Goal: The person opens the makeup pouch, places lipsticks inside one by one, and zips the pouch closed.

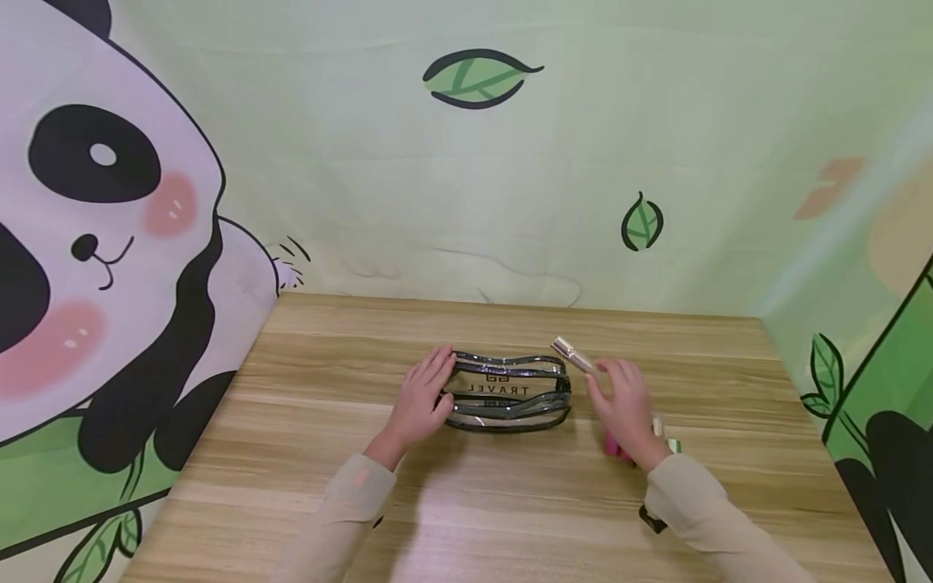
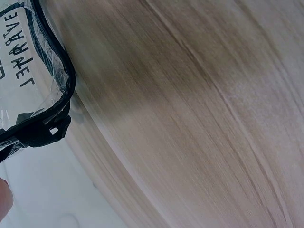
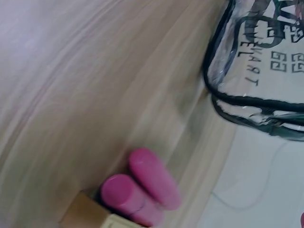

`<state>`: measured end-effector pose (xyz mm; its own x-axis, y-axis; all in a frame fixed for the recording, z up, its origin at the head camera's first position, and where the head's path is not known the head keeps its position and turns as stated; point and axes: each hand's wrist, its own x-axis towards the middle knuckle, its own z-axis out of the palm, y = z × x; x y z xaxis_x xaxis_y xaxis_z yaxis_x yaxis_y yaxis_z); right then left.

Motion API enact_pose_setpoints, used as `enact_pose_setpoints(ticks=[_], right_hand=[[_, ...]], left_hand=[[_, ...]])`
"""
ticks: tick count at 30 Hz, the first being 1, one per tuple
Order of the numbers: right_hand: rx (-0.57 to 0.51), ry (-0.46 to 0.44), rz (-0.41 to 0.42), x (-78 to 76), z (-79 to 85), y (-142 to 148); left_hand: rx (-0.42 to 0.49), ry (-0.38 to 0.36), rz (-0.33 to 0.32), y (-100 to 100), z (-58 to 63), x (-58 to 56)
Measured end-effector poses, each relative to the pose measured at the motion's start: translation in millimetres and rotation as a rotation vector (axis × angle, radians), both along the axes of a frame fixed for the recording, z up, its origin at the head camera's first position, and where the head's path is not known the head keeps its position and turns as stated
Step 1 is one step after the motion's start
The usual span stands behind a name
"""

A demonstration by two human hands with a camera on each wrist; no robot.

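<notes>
A clear zip pouch (image 1: pixel 510 423) with black edging and the word TRAVEL sits on the table in front of me. My left hand (image 1: pixel 417 402) grips its left end, thumb at the near side and fingers at the far side. To the right of the pouch, my right hand (image 1: pixel 622 405) holds a slim tube (image 1: pixel 573 355) with a shiny pale-gold cap, raised and tilted toward the pouch. The pouch (image 2: pixel 19 95) shows at the left edge of the left wrist view, and the tube is out of sight in the right wrist view.
Beneath my right wrist lie two pink cylindrical items (image 3: pixel 154 178) beside a brown box (image 3: pixel 84 211). A small green-and-white item (image 1: pixel 674 446) and a black object (image 1: pixel 652 519) lie near my right sleeve, partly hidden. A panda-printed cloth (image 1: pixel 350 162) backs the wooden table (image 1: pixel 306 348).
</notes>
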<state>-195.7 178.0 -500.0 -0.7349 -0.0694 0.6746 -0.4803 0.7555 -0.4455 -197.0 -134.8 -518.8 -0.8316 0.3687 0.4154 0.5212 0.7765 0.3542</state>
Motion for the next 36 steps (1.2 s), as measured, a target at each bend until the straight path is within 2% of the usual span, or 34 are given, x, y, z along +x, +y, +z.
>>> enact_pose_setpoints(ticks=[6,14,25,36], right_hand=[[-0.012,0.038,0.049,0.9,7.0,-9.5],[-0.008,0.104,0.101,0.7,11.2,-20.4],[0.063,0.037,0.192,3.1,21.3,-35.3],[0.189,0.053,0.255,-1.0,21.6,-51.8]], left_hand=[[-0.017,-0.038,0.004,-0.7,1.5,0.3],[-0.036,-0.044,0.007,-1.0,0.7,-0.1],[-0.038,-0.055,0.01,-1.4,1.8,1.0],[-0.035,-0.047,0.009,-1.9,0.5,-0.1]])
